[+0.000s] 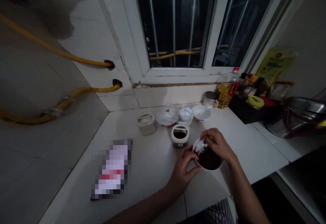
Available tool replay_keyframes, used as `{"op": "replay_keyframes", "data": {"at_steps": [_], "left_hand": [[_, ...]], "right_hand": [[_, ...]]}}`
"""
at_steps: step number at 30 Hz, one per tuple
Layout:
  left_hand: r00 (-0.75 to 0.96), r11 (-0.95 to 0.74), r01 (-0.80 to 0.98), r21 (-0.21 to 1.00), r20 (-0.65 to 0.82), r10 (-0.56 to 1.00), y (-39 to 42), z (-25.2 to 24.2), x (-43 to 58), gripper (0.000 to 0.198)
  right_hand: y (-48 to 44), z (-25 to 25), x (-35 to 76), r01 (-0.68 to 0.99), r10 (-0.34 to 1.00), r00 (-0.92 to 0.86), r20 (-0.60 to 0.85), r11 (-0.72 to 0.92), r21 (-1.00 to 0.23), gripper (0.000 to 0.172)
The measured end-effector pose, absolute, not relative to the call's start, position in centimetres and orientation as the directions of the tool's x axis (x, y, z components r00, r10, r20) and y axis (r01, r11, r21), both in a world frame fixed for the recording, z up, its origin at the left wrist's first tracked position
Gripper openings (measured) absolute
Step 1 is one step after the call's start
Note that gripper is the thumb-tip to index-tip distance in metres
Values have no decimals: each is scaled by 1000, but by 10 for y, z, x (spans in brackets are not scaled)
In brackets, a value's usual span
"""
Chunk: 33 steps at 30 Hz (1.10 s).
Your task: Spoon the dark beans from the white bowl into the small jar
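Note:
A white bowl (209,169) of dark, crumbly, reddish-brown stuff (209,159) is between my hands over the counter. My left hand (185,164) grips its left side, thumb low and fingers along the rim. Over the far rim, my right hand (216,143) is bent with its fingers pinched together. Whatever is in that pinch is hidden. A pale white patch (200,146) shows inside the bowl beneath those fingers; I cannot tell its kind. Just beyond my left hand stands a small square container (180,141) with a cream rim, holding similar dark stuff.
Behind stand a lidded clear container (146,124), two white bowls (166,118), a white-wrapped tub (185,114) and a dark-lidded jar (210,100). An oil bottle (225,95), a black condiment box (243,110) and a steel pot (277,123) are right. A blurred-out object (112,169) lies left.

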<state>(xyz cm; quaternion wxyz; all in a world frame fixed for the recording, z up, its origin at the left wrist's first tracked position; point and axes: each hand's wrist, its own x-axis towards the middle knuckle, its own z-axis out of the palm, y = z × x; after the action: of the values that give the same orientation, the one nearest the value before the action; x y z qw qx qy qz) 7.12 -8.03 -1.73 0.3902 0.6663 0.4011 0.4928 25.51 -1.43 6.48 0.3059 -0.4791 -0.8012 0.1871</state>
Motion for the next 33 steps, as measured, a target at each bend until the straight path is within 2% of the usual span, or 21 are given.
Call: {"op": "replay_keyframes", "data": {"at_steps": [6, 9, 15, 22, 25, 29, 31, 33], "left_hand": [[196, -369, 148, 918, 338, 920, -80, -20, 72, 17], [190, -382, 130, 915, 356, 915, -79, -21, 72, 16], [194, -372, 120, 920, 346, 918, -80, -19, 72, 15], [195, -367, 103, 925, 343, 919, -80, -20, 73, 16], [195, -369, 107, 923, 345, 918, -79, -22, 73, 16], [196, -372, 119, 920, 346, 918, -79, -22, 73, 18], [194, -382, 128, 915, 355, 915, -79, -22, 72, 17], [193, -393, 134, 910, 365, 911, -79, -22, 72, 17]], "right_hand": [[-9, 64, 260, 490, 967, -185, 174, 244, -837, 18], [-5, 64, 265, 402, 989, -103, 108, 141, -905, 19], [1, 64, 271, 233, 997, -43, 70, 78, -969, 17], [1, 62, 268, 136, 998, -14, 59, 60, -989, 17], [1, 63, 262, 91, 998, 17, 53, 52, -995, 22], [-3, 68, 247, 140, 987, 30, 158, 152, -978, 27], [-6, 71, 238, 216, 962, 42, 271, 256, -942, 24], [-11, 73, 229, 342, 896, 14, 444, 413, -844, 19]]}}
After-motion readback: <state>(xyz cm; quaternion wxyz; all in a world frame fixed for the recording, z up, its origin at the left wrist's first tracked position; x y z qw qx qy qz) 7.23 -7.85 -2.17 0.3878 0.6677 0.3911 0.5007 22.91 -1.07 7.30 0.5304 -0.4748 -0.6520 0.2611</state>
